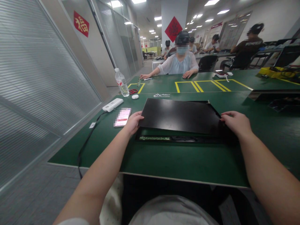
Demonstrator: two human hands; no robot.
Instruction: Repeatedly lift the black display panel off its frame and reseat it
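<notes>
A thin, glossy black panel (180, 115), like a screen sheet, is held tilted between my two hands. My left hand (134, 122) pinches its left edge between thumb and fingers. At the right edge, my right hand (237, 123) is closed with thumb and fingers together on the panel. Beneath it lies a black frame (197, 139), partly covered by the panel. A green circuit board strip (154, 138) shows along the frame's near side. The frame's far right corner sticks out behind the panel.
On the green table (93, 150), a phone (122, 117), a white power bank (112, 105) with a black strap, a white earbud case (135, 97), red scissors (133, 91) and a water bottle (122, 82) stand left. White strips (161, 95) lie beyond the panel. A masked person (179, 61) sits opposite.
</notes>
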